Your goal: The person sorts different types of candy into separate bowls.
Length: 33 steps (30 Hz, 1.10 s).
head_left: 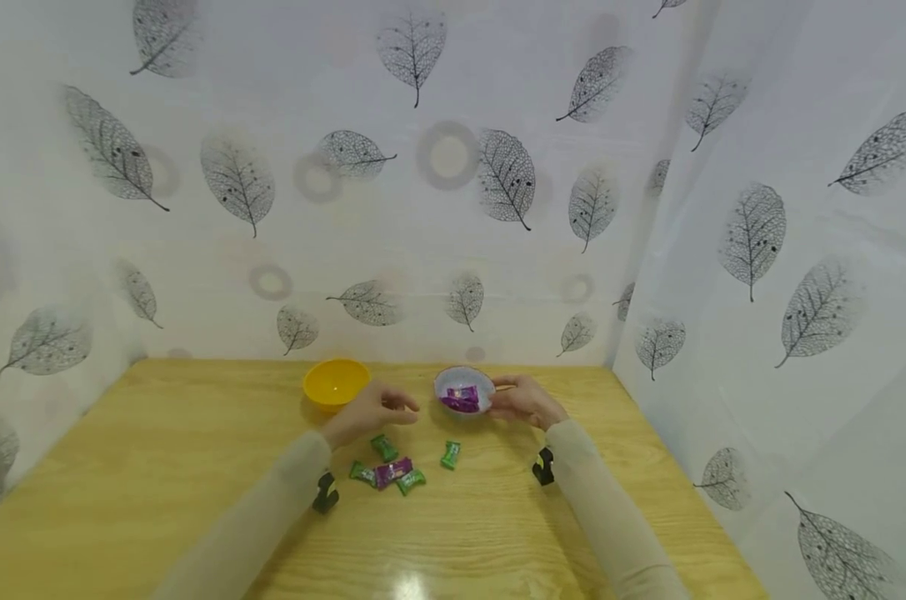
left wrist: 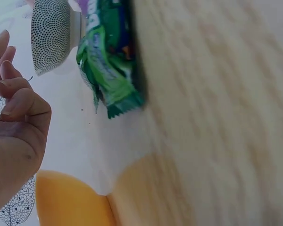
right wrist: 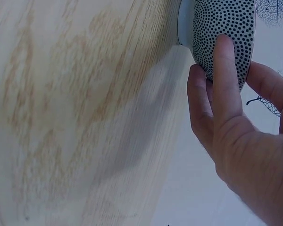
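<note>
A white bowl with black dots (head_left: 463, 383) stands at the back of the wooden table (head_left: 160, 467) and holds purple wrapped candies (head_left: 460, 398). My right hand (head_left: 499, 398) holds this bowl from its right side. In the right wrist view its fingers (right wrist: 224, 70) lie along the dotted bowl (right wrist: 221, 23) wall, with the thumb on the far side. My left hand (head_left: 402, 408) hovers between the two bowls, fingers loosely curled and empty. In the left wrist view, the left hand (left wrist: 7, 61) is close to a green candy (left wrist: 108, 70).
An empty yellow bowl (head_left: 336, 382) sits left of the dotted one. Several green candies (head_left: 450, 454) and one purple candy (head_left: 394, 471) lie loose on the table in front of my hands. Leaf-printed curtains (head_left: 760, 250) close off the back and both sides.
</note>
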Motion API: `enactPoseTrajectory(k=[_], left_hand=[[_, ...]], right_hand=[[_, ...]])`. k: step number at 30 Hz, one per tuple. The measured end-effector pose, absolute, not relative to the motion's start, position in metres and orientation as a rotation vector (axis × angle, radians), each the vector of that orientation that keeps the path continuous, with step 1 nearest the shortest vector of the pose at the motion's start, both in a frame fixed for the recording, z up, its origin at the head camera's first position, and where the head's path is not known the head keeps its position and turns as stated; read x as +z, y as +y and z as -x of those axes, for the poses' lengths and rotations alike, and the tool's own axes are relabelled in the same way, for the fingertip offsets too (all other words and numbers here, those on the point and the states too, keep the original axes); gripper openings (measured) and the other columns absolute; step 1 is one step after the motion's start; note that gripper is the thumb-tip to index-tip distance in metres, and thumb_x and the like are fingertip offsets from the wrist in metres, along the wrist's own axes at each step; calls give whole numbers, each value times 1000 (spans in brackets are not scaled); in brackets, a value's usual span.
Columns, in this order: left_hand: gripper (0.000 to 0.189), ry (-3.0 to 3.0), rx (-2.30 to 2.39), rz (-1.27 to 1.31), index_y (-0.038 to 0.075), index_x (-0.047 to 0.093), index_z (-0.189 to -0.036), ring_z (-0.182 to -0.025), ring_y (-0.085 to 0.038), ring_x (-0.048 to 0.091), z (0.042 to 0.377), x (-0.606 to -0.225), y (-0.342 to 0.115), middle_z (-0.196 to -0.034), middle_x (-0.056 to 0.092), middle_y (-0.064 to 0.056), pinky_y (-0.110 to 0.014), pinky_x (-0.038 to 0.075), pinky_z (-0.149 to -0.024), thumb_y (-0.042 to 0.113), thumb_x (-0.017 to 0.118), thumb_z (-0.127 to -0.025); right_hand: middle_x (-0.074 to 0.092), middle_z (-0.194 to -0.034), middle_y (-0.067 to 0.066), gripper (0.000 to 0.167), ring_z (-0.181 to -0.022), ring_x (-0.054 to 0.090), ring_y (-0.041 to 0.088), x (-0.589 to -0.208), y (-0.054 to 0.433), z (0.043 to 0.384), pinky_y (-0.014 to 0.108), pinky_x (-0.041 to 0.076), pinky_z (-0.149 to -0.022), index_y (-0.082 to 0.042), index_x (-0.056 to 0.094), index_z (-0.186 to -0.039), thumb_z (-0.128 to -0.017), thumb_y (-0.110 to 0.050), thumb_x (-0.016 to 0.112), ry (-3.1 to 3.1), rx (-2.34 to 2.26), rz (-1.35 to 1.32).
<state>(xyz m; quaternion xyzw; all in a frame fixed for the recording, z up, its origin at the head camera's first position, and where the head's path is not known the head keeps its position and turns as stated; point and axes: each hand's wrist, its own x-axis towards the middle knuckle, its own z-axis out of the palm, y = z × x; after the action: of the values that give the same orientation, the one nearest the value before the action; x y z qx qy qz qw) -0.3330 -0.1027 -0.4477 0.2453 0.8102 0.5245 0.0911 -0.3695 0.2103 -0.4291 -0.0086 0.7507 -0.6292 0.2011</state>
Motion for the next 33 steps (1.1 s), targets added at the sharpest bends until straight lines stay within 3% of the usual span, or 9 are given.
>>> enactPoseTrajectory(k=[6, 12, 17, 23, 33], left_hand=[[27, 2411, 1480, -724, 2, 72, -106, -84, -17, 58, 322, -454, -112, -96, 71, -3, -28, 51, -76, 23, 72, -89], [21, 2459, 1384, -692, 7, 73, -104, -80, -17, 52, 314, -457, -118, -88, 65, -1, -27, 46, -71, 22, 71, -90], [23, 2476, 1341, -639, 10, 74, -103, -80, -18, 51, 310, -457, -124, -85, 62, -3, -28, 45, -70, 25, 76, -85], [25, 2435, 1253, -760, 9, 74, -101, -74, -15, 52, 307, -456, -135, -80, 64, -3, -25, 45, -66, 23, 80, -81], [26, 2304, 1131, -807, 11, 73, -98, -89, -18, 53, 308, -455, -142, -99, 68, -4, -30, 42, -80, 18, 83, -75]], right_hand=[[52, -132, 36, 53, -105, 68, 34, -431, 207, 369, 43, 52, -98, 10, 36, -144, -96, 2, 54, 2117, -1738, 42], [52, -133, 36, 52, -109, 66, 37, -432, 208, 369, 40, 54, -93, 9, 35, -145, -96, 3, 53, 2109, -1754, 32], [54, -131, 35, 51, -98, 70, 29, -432, 211, 369, 40, 54, -93, 8, 37, -144, -96, 2, 54, 2113, -1758, 37], [53, -131, 35, 51, -97, 70, 28, -433, 211, 370, 38, 56, -91, 8, 37, -144, -96, 3, 54, 2112, -1764, 42], [52, -133, 36, 50, -97, 70, 29, -432, 210, 371, 42, 53, -95, 9, 39, -143, -96, 4, 54, 2113, -1767, 44]])
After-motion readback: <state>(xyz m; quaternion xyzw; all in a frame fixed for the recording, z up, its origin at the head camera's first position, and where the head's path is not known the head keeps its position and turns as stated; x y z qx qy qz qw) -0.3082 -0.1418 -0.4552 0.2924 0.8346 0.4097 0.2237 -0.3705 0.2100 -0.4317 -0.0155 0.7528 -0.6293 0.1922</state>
